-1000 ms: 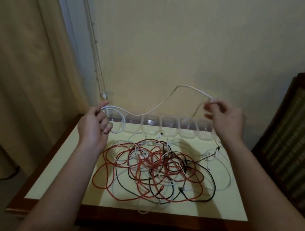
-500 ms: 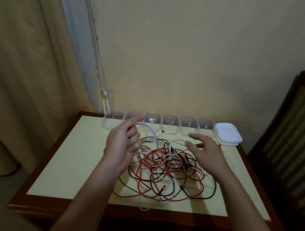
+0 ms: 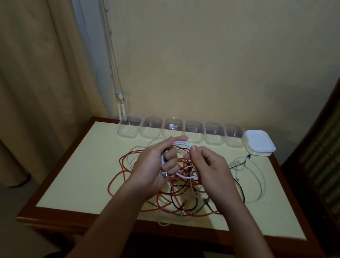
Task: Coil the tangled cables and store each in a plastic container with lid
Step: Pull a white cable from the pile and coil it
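A white cable (image 3: 181, 144) is wound into a small coil and held above the table. My left hand (image 3: 154, 166) grips the coil's left side, with a metal plug sticking out below its fingers. My right hand (image 3: 207, 169) pinches the coil's right side between thumb and fingers. Under both hands lies a tangle of red, black and white cables (image 3: 136, 168) on the pale yellow table (image 3: 83, 171). Several clear plastic containers (image 3: 129, 127) stand open in a row along the table's back edge. A stack of white lids (image 3: 258, 145) sits at the row's right end.
A loose white cable (image 3: 261, 182) loops out to the right of the tangle. A wooden chair (image 3: 339, 143) stands close to the table's right side. A curtain (image 3: 31, 64) hangs at the left, and the wall is right behind the containers.
A second ago the white cable stretched between my raised, spread hands. The hands have since come together over the tangle, and the cable is now wound into a coil held by both.
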{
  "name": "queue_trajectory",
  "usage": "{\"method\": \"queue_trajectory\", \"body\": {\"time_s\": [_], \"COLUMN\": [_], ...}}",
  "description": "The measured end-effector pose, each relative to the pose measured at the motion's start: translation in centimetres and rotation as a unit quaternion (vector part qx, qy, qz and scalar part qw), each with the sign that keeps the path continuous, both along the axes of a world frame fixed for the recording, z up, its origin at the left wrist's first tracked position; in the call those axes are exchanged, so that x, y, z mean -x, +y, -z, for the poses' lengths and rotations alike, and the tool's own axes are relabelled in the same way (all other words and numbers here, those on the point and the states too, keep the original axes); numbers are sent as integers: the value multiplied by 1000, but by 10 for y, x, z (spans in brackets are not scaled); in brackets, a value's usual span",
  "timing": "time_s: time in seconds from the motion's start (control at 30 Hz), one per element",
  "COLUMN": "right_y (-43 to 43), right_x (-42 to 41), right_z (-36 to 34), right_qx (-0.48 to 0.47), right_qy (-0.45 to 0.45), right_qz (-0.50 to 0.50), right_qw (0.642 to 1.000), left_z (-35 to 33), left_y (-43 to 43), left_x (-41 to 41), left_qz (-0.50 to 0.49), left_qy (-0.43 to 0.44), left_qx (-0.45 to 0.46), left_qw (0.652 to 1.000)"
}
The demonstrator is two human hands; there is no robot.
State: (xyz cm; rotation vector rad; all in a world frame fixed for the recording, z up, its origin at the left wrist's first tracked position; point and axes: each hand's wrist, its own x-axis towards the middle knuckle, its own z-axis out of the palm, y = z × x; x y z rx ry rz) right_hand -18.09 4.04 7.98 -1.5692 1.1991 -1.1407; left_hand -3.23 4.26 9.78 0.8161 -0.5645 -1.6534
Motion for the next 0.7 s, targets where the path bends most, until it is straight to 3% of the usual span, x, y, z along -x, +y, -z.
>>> {"method": "queue_trajectory", "body": {"time_s": [0.27,0.4,0.7], "right_y": [2,3,-3], "right_x": [15,34,84], "right_z": [-14,-16,-1], "right_qx": [20,61,62], "right_qy": [38,94,60], "right_qz": [18,23,87], "right_qw": [999,993,993], "left_z": [-5,-17,-35], "left_y": [-4,-6,-12], "left_x": [3,-8,-54], "left_qz": [-8,-45,-180], "left_qy": [131,117,200], "left_qx": [-81,-66,-37], "left_qw": [988,990,962]}}
